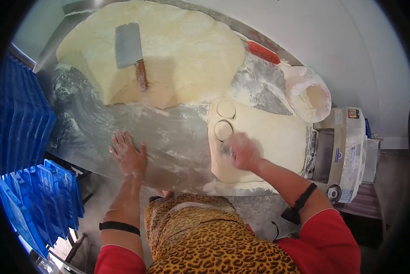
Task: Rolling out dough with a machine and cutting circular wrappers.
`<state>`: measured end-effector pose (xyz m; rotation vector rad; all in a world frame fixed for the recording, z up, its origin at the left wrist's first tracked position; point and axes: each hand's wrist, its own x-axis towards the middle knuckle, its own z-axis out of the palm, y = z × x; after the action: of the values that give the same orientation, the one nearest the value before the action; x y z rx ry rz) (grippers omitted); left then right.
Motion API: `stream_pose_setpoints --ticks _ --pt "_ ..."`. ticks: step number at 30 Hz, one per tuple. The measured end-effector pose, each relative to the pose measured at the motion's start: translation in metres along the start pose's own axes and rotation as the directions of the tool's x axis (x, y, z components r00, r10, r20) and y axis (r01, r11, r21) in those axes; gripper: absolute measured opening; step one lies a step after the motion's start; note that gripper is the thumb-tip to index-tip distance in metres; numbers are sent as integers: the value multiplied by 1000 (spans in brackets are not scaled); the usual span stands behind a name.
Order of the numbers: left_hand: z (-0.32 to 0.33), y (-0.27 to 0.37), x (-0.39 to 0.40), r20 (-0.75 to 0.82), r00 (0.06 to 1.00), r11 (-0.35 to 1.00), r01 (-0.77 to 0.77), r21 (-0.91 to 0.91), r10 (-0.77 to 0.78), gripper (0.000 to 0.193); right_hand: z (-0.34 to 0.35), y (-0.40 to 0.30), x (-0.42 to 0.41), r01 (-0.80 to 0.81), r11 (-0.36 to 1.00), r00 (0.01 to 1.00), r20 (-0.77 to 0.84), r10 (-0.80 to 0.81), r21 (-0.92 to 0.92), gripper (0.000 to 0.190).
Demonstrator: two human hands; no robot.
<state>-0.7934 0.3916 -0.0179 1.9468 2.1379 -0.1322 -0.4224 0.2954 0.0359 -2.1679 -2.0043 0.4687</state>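
Note:
My left hand (128,152) rests palm down, fingers apart, on the floured metal table (177,137). Over the left part of a smaller rolled dough sheet (280,140) is my right hand (242,150), blurred, with its fingers curled. A round, dark-edged thing, perhaps a cutter, shows beneath it; its grip is unclear. Two cut dough rounds (226,109) lie just above this hand, within the sheet. Farther back spreads a large, thick slab of dough (198,51), and a cleaver (129,46) with a brown handle lies flat on it.
A red-bristled brush (263,52) and an open bag of flour (309,94) lie along the back right edge. At the right stands a dough-rolling machine (344,154), touching or close to the smaller sheet. Stacked blue plastic trays (23,116) and more upright blue trays (47,202) stand at the left.

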Motion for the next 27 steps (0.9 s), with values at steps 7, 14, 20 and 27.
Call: stream_pose_setpoints --ticks 7,14,20,27 --pt "8 4 -4 -76 995 998 -64 5 64 74 16 -37 -6 -40 990 999 25 44 -138 33" --pt "16 -3 2 -113 993 999 -37 19 39 72 -23 3 -60 340 939 922 216 -322 -53 28" --pt "11 12 3 -95 994 999 -54 -7 53 72 10 1 -83 151 987 983 113 -143 -58 32" --pt "3 10 -2 -18 1000 1000 7 20 -6 71 -50 72 33 -301 907 901 401 168 295 51"
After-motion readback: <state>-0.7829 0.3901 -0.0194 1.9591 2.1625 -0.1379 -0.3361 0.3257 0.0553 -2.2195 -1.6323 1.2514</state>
